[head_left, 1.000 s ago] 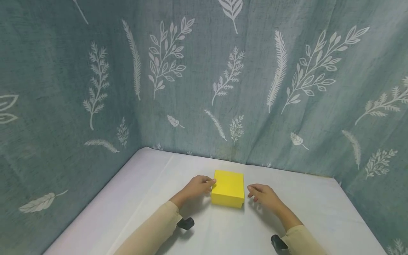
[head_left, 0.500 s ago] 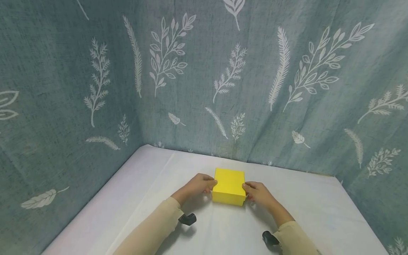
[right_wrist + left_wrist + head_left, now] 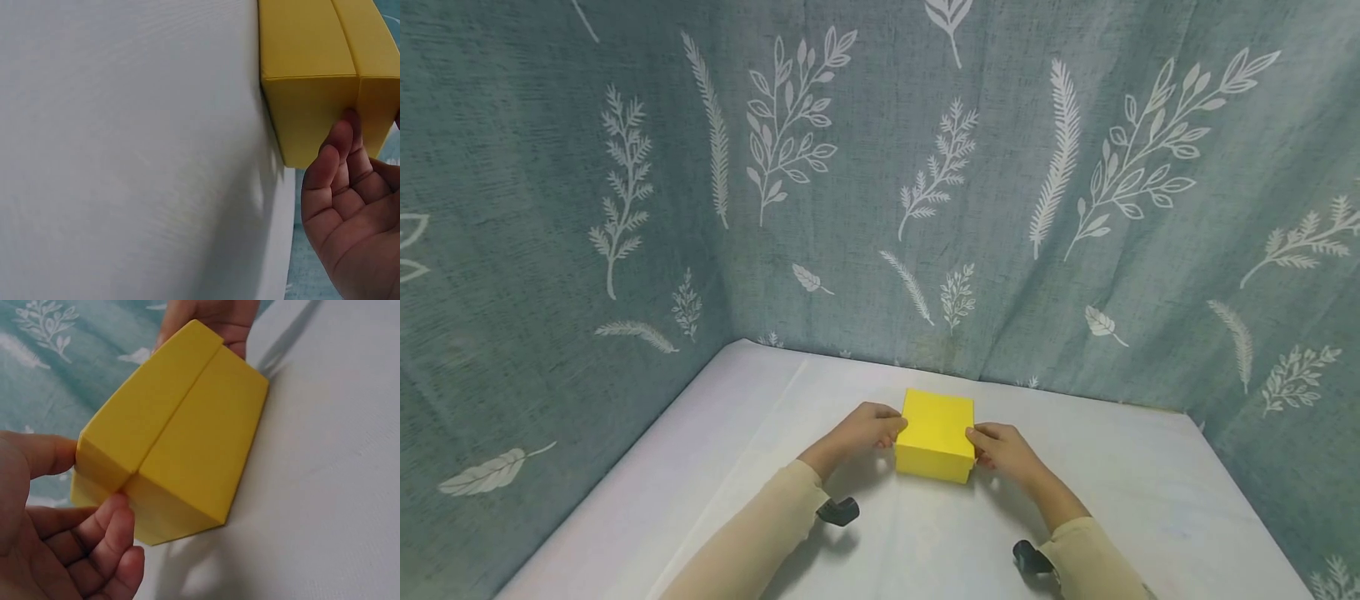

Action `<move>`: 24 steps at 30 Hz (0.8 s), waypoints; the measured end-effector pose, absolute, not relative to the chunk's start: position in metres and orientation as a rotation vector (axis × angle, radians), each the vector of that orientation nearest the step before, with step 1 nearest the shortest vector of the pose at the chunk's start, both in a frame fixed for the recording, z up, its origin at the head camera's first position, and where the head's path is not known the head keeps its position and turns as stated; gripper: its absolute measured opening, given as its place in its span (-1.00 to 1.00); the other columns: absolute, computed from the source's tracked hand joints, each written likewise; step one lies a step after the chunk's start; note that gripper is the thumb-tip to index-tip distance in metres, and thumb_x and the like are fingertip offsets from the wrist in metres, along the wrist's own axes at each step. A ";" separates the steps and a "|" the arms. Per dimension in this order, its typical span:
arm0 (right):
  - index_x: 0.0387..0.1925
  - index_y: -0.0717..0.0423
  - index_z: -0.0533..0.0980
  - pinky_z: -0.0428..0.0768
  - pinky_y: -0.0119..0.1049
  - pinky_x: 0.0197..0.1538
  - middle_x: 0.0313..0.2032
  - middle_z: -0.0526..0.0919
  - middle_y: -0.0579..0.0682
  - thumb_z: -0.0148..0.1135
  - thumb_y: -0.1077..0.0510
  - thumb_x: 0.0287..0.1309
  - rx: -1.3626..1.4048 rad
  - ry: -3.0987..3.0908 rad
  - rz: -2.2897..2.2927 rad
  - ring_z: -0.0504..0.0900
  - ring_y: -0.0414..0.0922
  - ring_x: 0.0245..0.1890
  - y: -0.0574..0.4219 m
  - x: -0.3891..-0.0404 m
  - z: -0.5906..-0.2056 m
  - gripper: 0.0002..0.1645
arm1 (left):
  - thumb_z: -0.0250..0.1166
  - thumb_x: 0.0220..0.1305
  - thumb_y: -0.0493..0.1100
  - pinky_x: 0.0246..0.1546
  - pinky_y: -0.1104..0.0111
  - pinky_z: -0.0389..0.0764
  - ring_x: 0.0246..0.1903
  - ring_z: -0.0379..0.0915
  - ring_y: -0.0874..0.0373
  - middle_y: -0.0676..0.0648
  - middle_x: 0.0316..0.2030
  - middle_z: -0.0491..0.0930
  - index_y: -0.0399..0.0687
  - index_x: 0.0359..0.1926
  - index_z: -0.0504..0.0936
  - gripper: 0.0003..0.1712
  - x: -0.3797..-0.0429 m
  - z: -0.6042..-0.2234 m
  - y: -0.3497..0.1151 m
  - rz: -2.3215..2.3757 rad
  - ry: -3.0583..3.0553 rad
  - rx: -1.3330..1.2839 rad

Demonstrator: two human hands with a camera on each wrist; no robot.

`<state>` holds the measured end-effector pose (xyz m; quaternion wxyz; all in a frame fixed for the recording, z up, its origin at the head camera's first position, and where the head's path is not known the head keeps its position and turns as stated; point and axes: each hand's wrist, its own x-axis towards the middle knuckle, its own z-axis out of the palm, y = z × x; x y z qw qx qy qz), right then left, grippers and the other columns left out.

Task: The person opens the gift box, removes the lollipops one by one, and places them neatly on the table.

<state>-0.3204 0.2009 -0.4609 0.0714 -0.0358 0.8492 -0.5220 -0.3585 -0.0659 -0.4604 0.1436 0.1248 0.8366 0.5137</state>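
A yellow box [image 3: 206,437] with a fitted yellow lid [image 3: 937,421] sits on the white table. My left hand [image 3: 865,427] pinches the lid's left side, thumb at the top edge and fingertips by the lid's lower rim. On the opposite side my right hand [image 3: 1006,450] holds the lid in the same way, its thumb on the top edge. In the right wrist view, the fingertips of that hand touch the seam between lid and box. The lid covers the box, so its inside is hidden.
The white tabletop [image 3: 820,383] spreads around the box. Behind it and to the left hangs a blue-green curtain [image 3: 850,275] with white leaf prints. Dark straps with black pieces [image 3: 838,511] show at both wrists under beige sleeves [image 3: 752,533].
My right hand has come in leftward from beside the box and now grips the lid. The left hand stays at its side. The box has hardly moved.
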 end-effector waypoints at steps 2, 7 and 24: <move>0.11 0.38 0.49 0.59 -0.24 -0.30 -0.37 0.61 0.02 0.13 -0.03 0.37 -0.128 2.555 -1.576 0.56 -0.09 -0.39 0.201 -0.319 -0.458 -0.44 | 0.21 0.35 0.01 -0.32 0.32 0.59 -0.43 0.53 0.13 -0.08 -0.41 0.59 -0.42 0.14 0.51 -0.43 -0.357 -0.458 -0.066 1.488 2.412 0.368; 0.15 0.36 0.47 0.60 -0.23 -0.27 -0.35 0.62 0.02 0.08 -0.06 0.40 -0.147 2.598 -1.555 0.57 -0.09 -0.36 0.202 -0.317 -0.451 -0.43 | 0.21 0.36 0.03 -0.27 0.29 0.60 -0.38 0.54 0.11 -0.07 -0.33 0.61 -0.39 0.17 0.50 -0.41 -0.355 -0.452 -0.068 1.516 2.408 0.383; 0.08 0.25 0.50 0.59 -0.21 -0.23 -0.32 0.58 0.06 0.13 -0.18 0.34 -0.107 2.617 -1.639 0.54 -0.04 -0.35 0.195 -0.319 -0.421 -0.40 | 0.16 0.39 0.12 -0.18 0.21 0.62 -0.35 0.53 0.09 -0.08 -0.31 0.59 -0.18 0.01 0.61 -0.53 -0.348 -0.421 -0.075 1.633 2.423 0.434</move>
